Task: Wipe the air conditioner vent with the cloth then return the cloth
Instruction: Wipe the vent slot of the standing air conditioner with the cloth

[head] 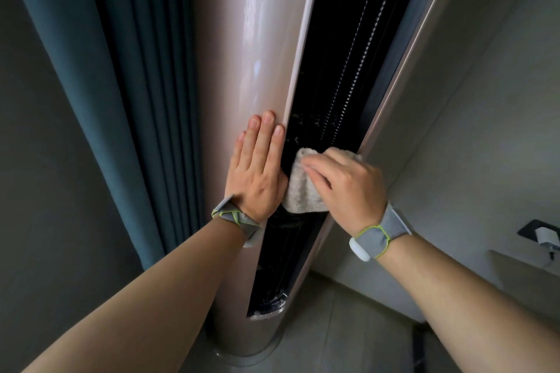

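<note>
No readable text, brand, number or sign anywhere. The air conditioner [260, 54] casing is plain and glossy with only glare on it, and the wristbands [375, 236] carry no legible marking.

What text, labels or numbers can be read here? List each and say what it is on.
None can be read.
Air conditioner: pale reflections on the casing, no lettering.
Vent: small pale marks inside, too blurred to read.
Cloth, wristbands: nothing printed.

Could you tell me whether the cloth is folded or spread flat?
Bunched: the cloth is gathered under the right hand, against the vent.
</note>
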Tool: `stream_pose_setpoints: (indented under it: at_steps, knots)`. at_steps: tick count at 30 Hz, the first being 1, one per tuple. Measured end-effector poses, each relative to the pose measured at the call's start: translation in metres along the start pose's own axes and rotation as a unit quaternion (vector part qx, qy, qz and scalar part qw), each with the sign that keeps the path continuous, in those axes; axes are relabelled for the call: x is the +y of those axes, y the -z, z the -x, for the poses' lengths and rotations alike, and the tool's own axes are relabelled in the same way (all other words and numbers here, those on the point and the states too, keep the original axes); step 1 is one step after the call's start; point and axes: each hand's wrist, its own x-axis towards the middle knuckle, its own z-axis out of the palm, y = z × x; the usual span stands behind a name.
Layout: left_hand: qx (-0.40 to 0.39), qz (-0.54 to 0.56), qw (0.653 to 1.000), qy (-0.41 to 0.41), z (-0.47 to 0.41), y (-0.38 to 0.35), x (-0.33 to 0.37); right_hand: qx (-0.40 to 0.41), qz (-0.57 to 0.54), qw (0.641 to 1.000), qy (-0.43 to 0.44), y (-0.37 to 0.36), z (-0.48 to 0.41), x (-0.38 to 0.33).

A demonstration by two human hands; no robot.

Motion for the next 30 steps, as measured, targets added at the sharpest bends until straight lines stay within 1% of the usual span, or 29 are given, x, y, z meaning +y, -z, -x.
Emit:
stream_pose_setpoints:
  at_steps: [3, 8, 12, 15, 18, 19, 22, 27, 30]
  knots:
    - [0.002, -0.001, 1.000, -0.006, 0.001, -0.001, 0.000, 0.012, -0.005, 1.000, -0.005, 0.005, -0.024, -0.002]
    - [0.009, -0.002, 1.000, -0.006, 0.002, -0.002, -0.002, -0.035, -0.001, 0.999, -0.037, -0.006, -0.034, -0.004]
    - [0.012, -0.004, 1.000, -0.009, 0.003, -0.003, -0.003, -0.095, -0.005, 0.994, -0.048, -0.024, -0.012, -0.006]
    - [-0.005, -0.005, 1.000, -0.004, 0.005, -0.004, -0.003, -0.143, -0.025, 0.987, -0.065, -0.043, 0.013, -0.008]
    - [-0.014, -0.004, 1.000, -0.004, 0.005, -0.004, -0.003, -0.219, -0.003, 0.972, -0.085, -0.059, 0.033, -0.012]
    - [-0.016, 0.000, 1.000, -0.006, 0.005, -0.005, -0.003, -0.227, -0.003, 0.970, -0.089, -0.063, 0.039, -0.014]
    - [-0.011, 0.014, 1.000, -0.012, 0.006, -0.007, -0.006, -0.209, -0.036, 0.973, -0.088, -0.069, 0.050, -0.018]
    - [-0.004, 0.018, 1.000, -0.010, 0.007, -0.011, -0.006, -0.205, -0.057, 0.974, -0.082, -0.072, 0.051, -0.019]
    - [0.006, 0.019, 1.000, -0.006, 0.006, -0.011, -0.005, -0.193, -0.037, 0.978, -0.072, -0.063, 0.040, -0.019]
